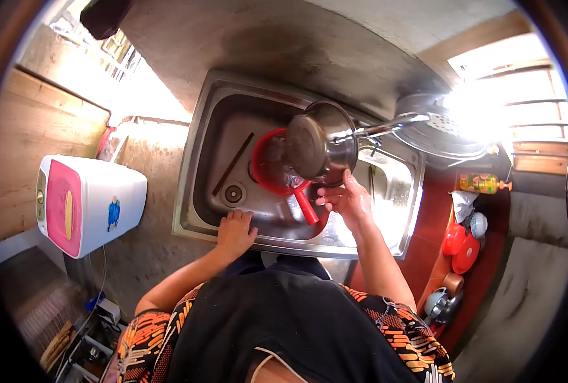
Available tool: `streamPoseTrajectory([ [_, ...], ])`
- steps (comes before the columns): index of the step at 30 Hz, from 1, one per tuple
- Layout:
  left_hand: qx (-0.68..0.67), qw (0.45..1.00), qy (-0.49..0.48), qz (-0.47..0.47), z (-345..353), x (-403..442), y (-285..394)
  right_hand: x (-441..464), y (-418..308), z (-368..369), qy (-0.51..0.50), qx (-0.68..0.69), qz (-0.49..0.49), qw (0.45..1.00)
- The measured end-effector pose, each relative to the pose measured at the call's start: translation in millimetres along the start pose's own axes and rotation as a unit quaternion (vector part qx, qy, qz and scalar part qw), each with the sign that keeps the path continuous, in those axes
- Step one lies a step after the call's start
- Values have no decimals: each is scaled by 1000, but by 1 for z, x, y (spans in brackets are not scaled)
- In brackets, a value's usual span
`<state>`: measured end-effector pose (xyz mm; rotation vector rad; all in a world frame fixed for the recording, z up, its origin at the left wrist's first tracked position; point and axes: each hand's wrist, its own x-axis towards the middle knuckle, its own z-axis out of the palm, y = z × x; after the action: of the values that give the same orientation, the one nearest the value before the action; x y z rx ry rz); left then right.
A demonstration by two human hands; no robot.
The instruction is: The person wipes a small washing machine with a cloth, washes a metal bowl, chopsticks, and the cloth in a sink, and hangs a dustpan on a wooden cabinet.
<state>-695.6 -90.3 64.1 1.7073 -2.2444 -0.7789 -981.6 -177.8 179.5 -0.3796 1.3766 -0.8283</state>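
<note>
A metal pot sits tilted over the sink, its long handle pointing right. Beneath and left of it is a red dipper, its handle slanting toward the front edge. My right hand is at the pot's lower side, wet, with fingers apart and a fingertip at the metal; no wrapped grip shows. My left hand lies on the sink's front rim, fingers bent over the edge, left of the dipper handle and holding nothing visible.
A dark stick lies in the basin near the drain. Metal strainers stand at the back right. A yellow bottle and red lids are at right. A white and pink appliance is at left.
</note>
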Motion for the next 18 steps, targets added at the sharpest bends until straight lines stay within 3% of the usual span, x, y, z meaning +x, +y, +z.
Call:
streamPoseTrajectory([
  [8, 70, 993, 90, 15, 16, -5, 6, -52, -15, -61, -74, 50, 61, 994],
  [11, 78, 993, 87, -5, 18, -3, 7, -69, -9, -108, -77, 83, 88, 990],
  [13, 87, 988, 118, 45, 22, -2, 0, -88, -8, -134, -37, 116, 83, 989],
  [15, 100, 988, 105, 46, 20, 0, 2, -104, -7, -162, -50, 150, 54, 986],
  [18, 109, 992, 58, -24, 19, 6, 0, -113, 11, -199, -55, 205, 50, 976],
])
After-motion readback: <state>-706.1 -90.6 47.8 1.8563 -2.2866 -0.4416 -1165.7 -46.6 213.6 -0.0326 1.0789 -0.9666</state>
